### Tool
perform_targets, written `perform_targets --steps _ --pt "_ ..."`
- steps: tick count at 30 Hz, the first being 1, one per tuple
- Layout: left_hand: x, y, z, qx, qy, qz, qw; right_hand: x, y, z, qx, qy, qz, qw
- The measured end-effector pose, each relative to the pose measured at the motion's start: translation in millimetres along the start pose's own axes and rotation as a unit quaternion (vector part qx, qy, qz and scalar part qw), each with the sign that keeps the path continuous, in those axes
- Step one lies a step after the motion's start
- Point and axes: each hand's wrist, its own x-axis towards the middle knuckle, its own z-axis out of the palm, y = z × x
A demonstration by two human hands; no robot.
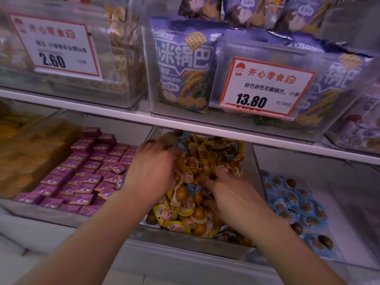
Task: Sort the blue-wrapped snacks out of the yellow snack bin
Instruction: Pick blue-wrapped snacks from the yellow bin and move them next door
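Observation:
A clear bin (255, 161) on the lower shelf holds a heap of yellow-wrapped snacks (186, 212). A few blue-wrapped snacks (184, 138) lie mixed in at the back of the heap. My left hand (152, 167) is blurred and reaches into the back left of the pile, its fingertips hidden among the packets. My right hand (230, 194) digs into the middle right of the pile, fingers bent and partly buried. Whether either hand holds a packet is hidden.
To the right, blue-wrapped snacks (298, 202) lie spread in a neighbouring bin. Left of the yellow bin are purple boxes (86, 173). The white shelf edge (205, 128) runs close above the bin, carrying bins of purple bags (185, 68) and a price tag (265, 85).

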Motion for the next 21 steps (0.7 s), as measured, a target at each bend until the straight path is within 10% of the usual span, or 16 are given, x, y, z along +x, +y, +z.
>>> perform_targets --steps 7,12,21 --pt "-5 4 4 -0.155 -0.051 0.066 0.984 7 5 -1 0.123 0.068 0.063 0.988" --pt "-7 7 12 -0.026 -0.127 0.101 0.986 4 9 -16 0.304 0.167 0.152 0.926" --pt "-6 27 24 0.070 -0.170 0.046 0.982 -13 12 -25 0.111 0.140 0.085 0.980"
